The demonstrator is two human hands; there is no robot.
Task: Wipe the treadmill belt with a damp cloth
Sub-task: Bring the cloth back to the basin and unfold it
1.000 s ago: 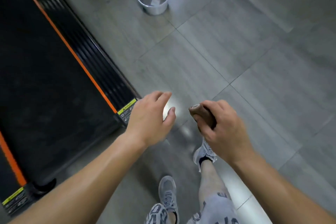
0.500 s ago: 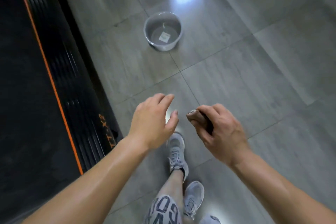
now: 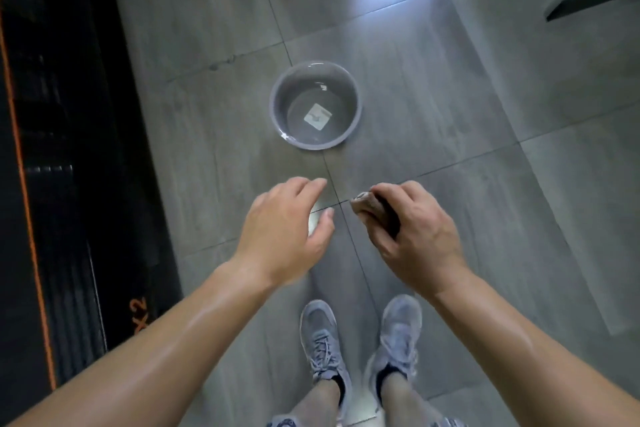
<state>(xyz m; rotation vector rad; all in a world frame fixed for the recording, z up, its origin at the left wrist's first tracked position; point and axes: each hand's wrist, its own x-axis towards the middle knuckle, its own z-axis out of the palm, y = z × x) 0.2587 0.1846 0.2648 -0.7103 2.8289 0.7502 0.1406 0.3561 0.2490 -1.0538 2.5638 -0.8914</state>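
Both hands are held out in front of the person, above a grey tiled floor (image 3: pixel 485 107). The left hand (image 3: pixel 284 236) is loose, with its fingers a little apart and gently curled, and it holds nothing. The right hand (image 3: pixel 415 229) is closed in a fist around a small brown cloth (image 3: pixel 372 210), bunched up, with one end poking out past the thumb and first finger. The two hands are near each other but do not touch.

On the floor, farther from the person than the hands, sits a round grey plastic basin (image 3: pixel 316 104) with a little clear water in it and a white square label on its bottom. It stands well apart from both hands.

Down the left side of the view runs the black treadmill (image 3: pixel 69 184), with a thin orange stripe along it and ridged side rails. The cloth is not touching it.

At the bottom, two grey lace-up sneakers (image 3: pixel 322 343) stand side by side on the tiles. A bright spot of light shines on the floor at the top.
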